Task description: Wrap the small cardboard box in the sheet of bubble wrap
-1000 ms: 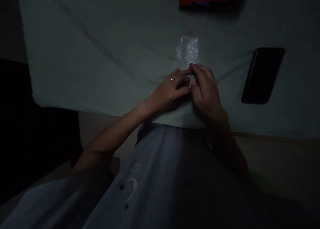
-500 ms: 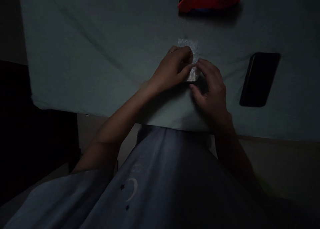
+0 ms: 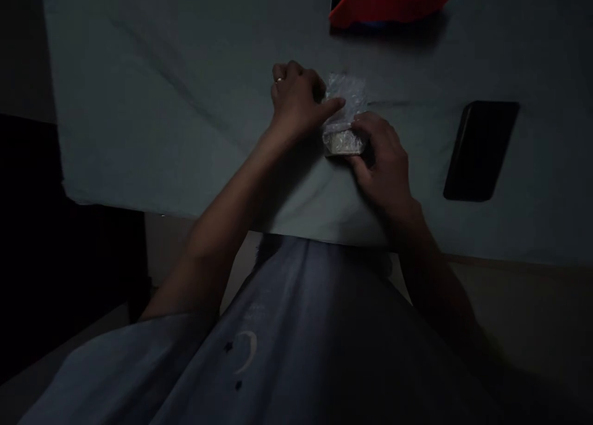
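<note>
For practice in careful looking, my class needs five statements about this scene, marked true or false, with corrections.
1. A ring sits on the left hand. True.
2. The right hand touches the clear wrap. True.
3. The wrap is the farthest thing from the person. False: the orange-red object lies beyond it.
4. The black slab lies right of both hands. True.
5. The left hand holds the slab. False: the slab lies on the cloth.

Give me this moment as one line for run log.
left hand: thumb over clear wrap; right hand: holding its right side; dark phone-like slab: farther right
</note>
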